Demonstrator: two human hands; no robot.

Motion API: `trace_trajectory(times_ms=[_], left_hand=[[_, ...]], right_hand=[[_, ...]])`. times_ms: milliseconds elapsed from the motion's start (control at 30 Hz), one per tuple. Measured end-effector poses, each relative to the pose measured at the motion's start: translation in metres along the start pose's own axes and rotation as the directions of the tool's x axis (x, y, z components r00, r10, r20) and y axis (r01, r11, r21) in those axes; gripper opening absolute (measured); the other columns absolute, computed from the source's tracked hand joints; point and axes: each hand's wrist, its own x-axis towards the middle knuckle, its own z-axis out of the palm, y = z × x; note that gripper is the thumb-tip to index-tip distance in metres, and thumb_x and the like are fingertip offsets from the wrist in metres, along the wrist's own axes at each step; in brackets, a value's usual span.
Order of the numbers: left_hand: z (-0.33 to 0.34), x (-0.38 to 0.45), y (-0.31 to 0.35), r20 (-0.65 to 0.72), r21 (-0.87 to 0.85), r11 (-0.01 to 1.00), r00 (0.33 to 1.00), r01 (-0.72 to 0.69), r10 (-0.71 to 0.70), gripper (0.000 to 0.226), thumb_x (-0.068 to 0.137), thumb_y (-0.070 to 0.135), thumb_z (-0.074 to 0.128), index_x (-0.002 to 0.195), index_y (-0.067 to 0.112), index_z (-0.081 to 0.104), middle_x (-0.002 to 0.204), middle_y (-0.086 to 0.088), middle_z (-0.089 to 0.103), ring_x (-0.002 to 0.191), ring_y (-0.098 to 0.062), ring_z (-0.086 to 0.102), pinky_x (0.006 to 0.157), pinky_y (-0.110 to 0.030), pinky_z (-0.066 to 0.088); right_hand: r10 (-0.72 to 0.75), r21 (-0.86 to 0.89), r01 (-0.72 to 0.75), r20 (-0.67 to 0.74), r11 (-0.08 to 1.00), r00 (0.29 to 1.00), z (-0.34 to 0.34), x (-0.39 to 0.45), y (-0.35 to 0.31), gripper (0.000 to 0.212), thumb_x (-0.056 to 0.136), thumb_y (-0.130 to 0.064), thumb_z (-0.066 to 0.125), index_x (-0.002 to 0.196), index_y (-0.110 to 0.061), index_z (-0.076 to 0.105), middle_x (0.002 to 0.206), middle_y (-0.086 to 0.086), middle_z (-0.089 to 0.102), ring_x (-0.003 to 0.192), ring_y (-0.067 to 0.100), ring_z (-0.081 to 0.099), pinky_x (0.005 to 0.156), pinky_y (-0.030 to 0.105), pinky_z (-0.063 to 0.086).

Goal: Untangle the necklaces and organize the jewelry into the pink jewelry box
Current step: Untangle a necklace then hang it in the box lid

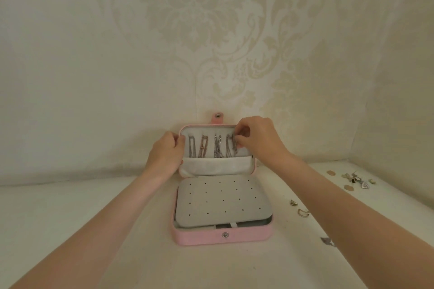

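Behind the work area, a wall [211,30] with a pale damask pattern fills the upper part of the view. Below it lies a white surface [94,218] that carries every item.

At the centre of the surface stands the pink jewelry box [223,237], opened. Its lid [187,128] is raised upright against the wall, with a snap tab [218,118] projecting from the top edge. The base holds a grey perforated panel [223,202] lying flat, and a snap stud [225,234] sits on the front wall.

Inside the lid, four necklaces [204,148] hang side by side from the upper lining. Their lower ends run into a white fabric pocket [216,165] across the bottom of the lid.

The left hand [165,155] holds the left edge of the lid, fingers curled round the rim. The right hand [256,138] is at the top right of the lid; its grip is a pinch of thumb and fingertips on the rightmost necklace [232,148], near its hanging point.

To the right of the box, well apart from it, loose jewelry lies on the surface: a cluster of small pieces [354,180] near the wall, two rings [298,207] closer to the right forearm, and a small dark piece [327,241] partly hidden by that forearm.
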Motion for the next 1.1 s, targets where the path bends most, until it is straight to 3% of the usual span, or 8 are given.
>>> trace_trajectory(times_ms=[233,367,667,800,900,933,1033,1100], left_hand=[[0.001,0.0,-0.003,-0.047,0.053,0.998,0.998,-0.025,0.027,0.025,0.1,0.023,0.036,0.102,0.004,0.053,0.086,-0.005,0.053,0.081,-0.022,0.048,0.069,-0.029,0.033],[0.003,-0.002,-0.003,-0.079,0.062,0.998,0.996,-0.027,0.031,0.029,0.1,0.024,0.036,0.106,0.001,0.054,0.089,-0.006,0.053,0.084,-0.022,0.046,0.071,-0.029,0.032],[0.004,0.003,-0.009,-0.159,0.04,0.996,0.984,-0.077,0.083,0.028,0.1,0.024,0.035,0.108,0.002,0.051,0.092,-0.013,0.062,0.077,-0.032,0.062,0.068,-0.035,0.043],[0.004,0.004,-0.008,-0.189,-0.045,0.995,0.979,-0.091,0.081,0.022,0.099,0.022,0.04,0.106,0.005,0.053,0.089,-0.002,0.058,0.053,-0.01,0.055,0.053,-0.017,0.036],[0.002,0.001,-0.01,-0.235,-0.087,0.988,0.967,-0.125,0.102,0.012,0.096,0.02,0.047,0.102,0.011,0.044,0.093,-0.004,0.057,0.051,-0.007,0.055,0.05,-0.012,0.035],[0.0,0.0,-0.009,-0.257,-0.091,0.986,0.96,-0.137,0.11,0.015,0.095,0.019,0.049,0.104,0.009,0.043,0.097,-0.005,0.056,0.054,-0.009,0.055,0.051,-0.013,0.036],[-0.004,-0.007,-0.008,-0.325,0.077,0.959,0.902,-0.273,0.283,0.022,0.089,0.004,0.053,0.11,0.002,0.048,0.107,-0.009,0.049,0.076,-0.018,0.052,0.066,-0.019,0.034],[-0.002,-0.013,-0.006,-0.257,0.269,0.877,0.847,-0.399,0.465,0.019,0.082,-0.002,0.053,0.099,0.005,0.057,0.096,-0.006,0.058,0.08,-0.023,0.054,0.072,-0.026,0.033]], right_hand=[[0.009,-0.019,-0.009,0.019,1.0,1.0,-0.002,-0.014,0.004,0.024,0.083,0.005,0.049,0.09,-0.003,0.07,0.083,0.011,0.07,0.074,0.027,0.066,0.075,0.037,0.053],[0.071,-0.061,-0.062,0.16,0.996,0.984,0.0,-0.025,0.003,0.026,0.089,0.0,0.043,0.095,-0.006,0.068,0.064,-0.001,0.06,0.048,0.013,0.06,0.044,0.011,0.042],[0.152,0.252,-0.24,0.324,0.938,0.934,0.012,-0.025,-0.004,0.022,0.089,0.0,0.045,0.101,-0.012,0.059,0.108,0.006,0.062,0.056,0.02,0.062,0.042,0.02,0.045],[0.148,0.164,-0.201,0.289,0.966,0.946,0.019,-0.023,-0.001,0.03,0.09,0.001,0.04,0.112,-0.01,0.059,0.111,0.006,0.061,0.063,0.017,0.062,0.048,0.016,0.046],[0.033,-0.102,-0.01,0.232,0.995,0.972,0.019,-0.025,0.0,0.041,0.09,-0.002,0.04,0.128,-0.015,0.052,0.123,0.004,0.056,0.1,0.024,0.059,0.08,0.031,0.049],[-0.008,-0.222,0.062,0.237,0.973,0.972,0.021,-0.027,0.0,0.046,0.09,-0.003,0.039,0.133,-0.019,0.047,0.124,0.004,0.052,0.104,0.026,0.056,0.081,0.033,0.047],[-0.087,-0.417,0.195,0.264,0.888,0.96,0.027,-0.033,-0.001,0.049,0.091,-0.006,0.039,0.137,-0.023,0.039,0.125,0.002,0.041,0.099,0.027,0.055,0.068,0.032,0.042],[-0.085,-0.426,0.203,0.279,0.882,0.957,0.03,-0.035,-0.001,0.047,0.091,-0.005,0.038,0.135,-0.02,0.042,0.125,0.002,0.041,0.1,0.026,0.055,0.068,0.034,0.044]])
